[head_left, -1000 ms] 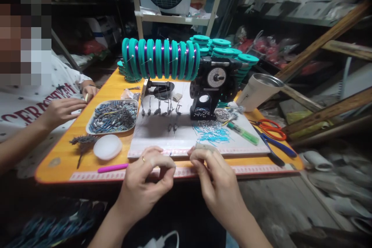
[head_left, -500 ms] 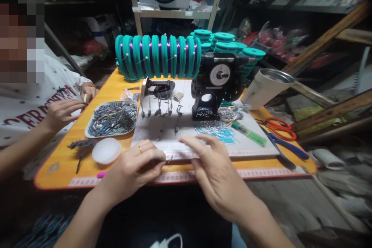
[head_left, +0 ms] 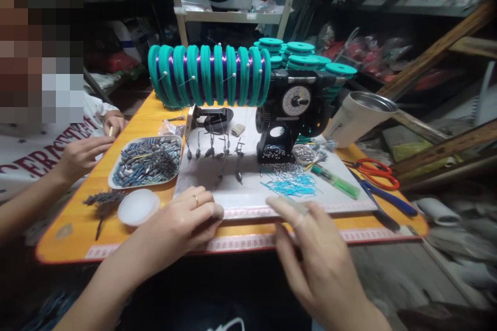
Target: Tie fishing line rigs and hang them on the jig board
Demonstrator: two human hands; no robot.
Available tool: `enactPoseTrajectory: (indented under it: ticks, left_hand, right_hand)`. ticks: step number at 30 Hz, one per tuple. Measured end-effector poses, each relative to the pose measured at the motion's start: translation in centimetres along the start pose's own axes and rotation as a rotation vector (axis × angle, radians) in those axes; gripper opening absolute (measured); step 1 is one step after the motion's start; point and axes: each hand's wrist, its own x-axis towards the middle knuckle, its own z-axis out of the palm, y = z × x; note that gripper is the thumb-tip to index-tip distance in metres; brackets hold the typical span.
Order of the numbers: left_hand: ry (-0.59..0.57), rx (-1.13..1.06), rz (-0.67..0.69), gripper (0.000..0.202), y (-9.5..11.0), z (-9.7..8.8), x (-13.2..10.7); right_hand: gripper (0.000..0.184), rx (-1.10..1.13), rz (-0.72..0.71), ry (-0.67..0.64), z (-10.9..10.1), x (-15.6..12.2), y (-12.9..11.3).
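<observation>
Near the front edge of the white board [head_left: 256, 196], my left hand [head_left: 190, 220] is closed in a pinch, and its fingers hide whatever lies between them. My right hand [head_left: 318, 243] is apart from it to the right, fingers stretched out and thumb away, with nothing seen in it. Its fingertips are nearest to a pile of short blue strands [head_left: 291, 183] with small whitish bits. Beyond my hands, a row of teal spools [head_left: 213, 75] wound with purple line sits on a black machine [head_left: 293, 101]. Small dark weights [head_left: 209, 151] on thin lines appear below the spools.
A white tray [head_left: 112, 181] of grey and blue pieces and a white dish [head_left: 139, 207] stand left. Right are a green case [head_left: 336, 182], blue-handled pliers [head_left: 392, 200], orange-handled scissors [head_left: 378, 173] and a cup [head_left: 359, 119]. A co-worker's hands [head_left: 83, 152] are at the left edge.
My right hand has moved right and toward me, away from my left hand. My left hand stays pinched in nearly the same place. The view has shifted slightly.
</observation>
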Motion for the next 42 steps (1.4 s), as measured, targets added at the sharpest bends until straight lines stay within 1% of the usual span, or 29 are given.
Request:
enactPoseTrajectory:
  ticks: [2, 3, 5, 7, 12, 19, 25, 30, 33, 37, 42]
  left_hand:
    - [-0.005, 0.021, 0.016, 0.008, -0.1, 0.0, 0.2]
    - [-0.007, 0.029, 0.018, 0.008, -0.1, 0.0, 0.3]
    - [-0.016, 0.040, 0.021, 0.009, -0.2, 0.1, 0.2]
    - [-0.020, 0.044, 0.026, 0.009, -0.3, 0.2, 0.0]
    - [-0.019, 0.046, 0.036, 0.009, -0.4, 0.6, 0.0]
    - [0.008, 0.054, 0.073, 0.011, 0.2, 1.2, 1.1]
    - [0.022, 0.100, 0.101, 0.012, 0.4, 1.6, 1.7]
    - [0.014, 0.118, 0.117, 0.011, 0.5, 1.5, 2.1]
    - [0.024, 0.118, 0.123, 0.010, 0.5, 1.5, 2.2]
    - [0.035, 0.095, 0.116, 0.010, 0.2, 1.9, 1.7]
    - [-0.014, 0.003, 0.059, 0.015, -0.1, 1.8, 1.1]
  right_hand:
    - [0.041, 0.127, 0.007, -0.060, 0.9, -0.8, -1.6]
    - [0.043, 0.156, 0.015, -0.102, 1.4, -1.0, -2.3]
    - [0.047, 0.144, 0.029, -0.169, 2.2, -1.4, -3.1]
    - [0.049, 0.085, 0.028, -0.195, 2.5, -1.6, -3.2]
    - [0.047, -0.040, 0.052, -0.169, 1.6, -2.4, -1.9]
    - [0.050, -0.133, 0.042, -0.203, 0.4, -3.6, -0.7]
    - [0.052, -0.329, -0.052, -0.259, -0.2, -3.9, 0.1]
    - [0.056, -0.403, -0.112, -0.294, -0.4, -4.0, 0.5]
    - [0.055, -0.368, -0.099, -0.278, -0.3, -4.0, 0.7]
    - [0.049, -0.272, -0.085, -0.234, -0.2, -4.0, 0.9]
    - [0.046, -0.079, -0.012, -0.240, -0.8, -3.3, 1.2]
